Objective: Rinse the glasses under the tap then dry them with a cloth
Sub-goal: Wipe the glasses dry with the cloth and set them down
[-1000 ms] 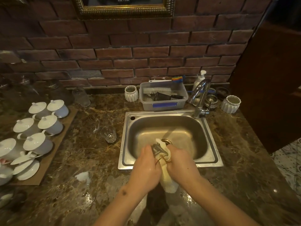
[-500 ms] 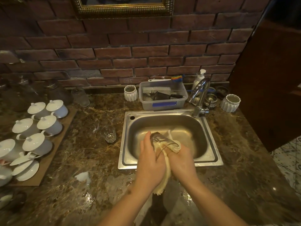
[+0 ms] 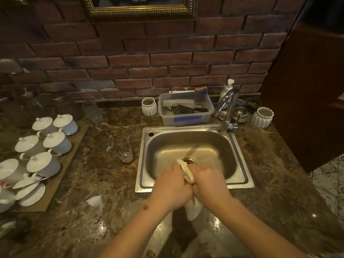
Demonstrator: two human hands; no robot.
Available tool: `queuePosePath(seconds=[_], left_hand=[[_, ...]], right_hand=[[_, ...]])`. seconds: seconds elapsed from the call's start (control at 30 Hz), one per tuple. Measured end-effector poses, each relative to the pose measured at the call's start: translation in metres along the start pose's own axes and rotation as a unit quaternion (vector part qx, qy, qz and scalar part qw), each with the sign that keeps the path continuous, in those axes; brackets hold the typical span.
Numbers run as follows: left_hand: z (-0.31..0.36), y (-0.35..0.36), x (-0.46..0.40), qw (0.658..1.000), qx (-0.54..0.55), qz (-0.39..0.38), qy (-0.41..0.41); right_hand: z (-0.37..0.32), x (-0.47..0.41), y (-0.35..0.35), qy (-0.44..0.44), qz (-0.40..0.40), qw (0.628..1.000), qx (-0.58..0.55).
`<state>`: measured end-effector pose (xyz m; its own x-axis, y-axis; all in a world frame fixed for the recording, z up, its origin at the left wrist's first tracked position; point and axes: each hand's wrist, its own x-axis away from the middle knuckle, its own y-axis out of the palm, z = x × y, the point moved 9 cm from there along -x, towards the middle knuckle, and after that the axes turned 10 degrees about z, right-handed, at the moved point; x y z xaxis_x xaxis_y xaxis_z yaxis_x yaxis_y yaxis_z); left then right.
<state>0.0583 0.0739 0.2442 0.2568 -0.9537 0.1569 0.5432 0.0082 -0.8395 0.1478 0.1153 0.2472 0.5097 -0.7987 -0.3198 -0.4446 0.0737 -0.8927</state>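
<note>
Low in the frame's centre, the glass seen earlier is now lying hidden inside the cloth (image 3: 188, 175), which the left hand (image 3: 171, 189) and right hand (image 3: 209, 183) are clenching, knuckles up, over the sink (image 3: 240, 164)'s front rim.

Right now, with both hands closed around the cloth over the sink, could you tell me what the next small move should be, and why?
Probably open the grip enough to check the glass. The left hand and right hand are clenched around the pale cloth above the sink, and the glass inside is hidden, so its dryness cannot be judged. If dry, it could join the tumbler on the countertop.
</note>
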Motion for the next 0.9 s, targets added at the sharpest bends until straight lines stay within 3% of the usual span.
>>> queuePosePath(seconds=[0.1, 0.2, 0.3, 0.37, 0.47, 0.53, 0.6, 0.77, 0.9], left_hand=[[-0.005, -0.004, 0.009, 0.970, 0.227, 0.084, -0.025], [-0.012, -0.005, 0.014, 0.936, 0.317, 0.146, -0.046], [-0.013, -0.003, 0.013, 0.960, 0.243, 0.135, -0.031], [-0.010, 0.000, 0.008, 0.987, 0.137, 0.084, -0.018], [-0.002, 0.000, 0.004, 0.999, -0.003, 0.037, -0.009], [0.006, 0.002, 0.002, 0.998, -0.059, 0.028, 0.020], [0.005, 0.003, 0.001, 0.999, -0.029, 0.035, 0.030], [-0.017, 0.006, -0.002, 0.976, 0.213, 0.042, -0.017], [-0.035, 0.004, -0.007, 0.950, 0.293, 0.056, -0.090]], right_hand=[[0.013, 0.006, -0.010, 0.107, 0.045, 0.982, -0.147], [0.010, 0.012, -0.006, 0.170, 0.040, 0.952, -0.250], [0.010, 0.014, 0.004, 0.174, -0.006, 0.960, -0.220], [0.006, 0.009, 0.006, 0.121, -0.039, 0.984, -0.124], [-0.010, 0.002, 0.009, 0.037, -0.088, 0.995, 0.023], [-0.022, -0.001, 0.006, -0.011, -0.081, 0.993, 0.083], [-0.021, -0.001, -0.001, -0.019, -0.033, 0.996, 0.084], [-0.007, 0.012, -0.019, 0.065, 0.033, 0.991, -0.113], [0.005, 0.029, -0.025, 0.147, 0.038, 0.934, -0.322]])
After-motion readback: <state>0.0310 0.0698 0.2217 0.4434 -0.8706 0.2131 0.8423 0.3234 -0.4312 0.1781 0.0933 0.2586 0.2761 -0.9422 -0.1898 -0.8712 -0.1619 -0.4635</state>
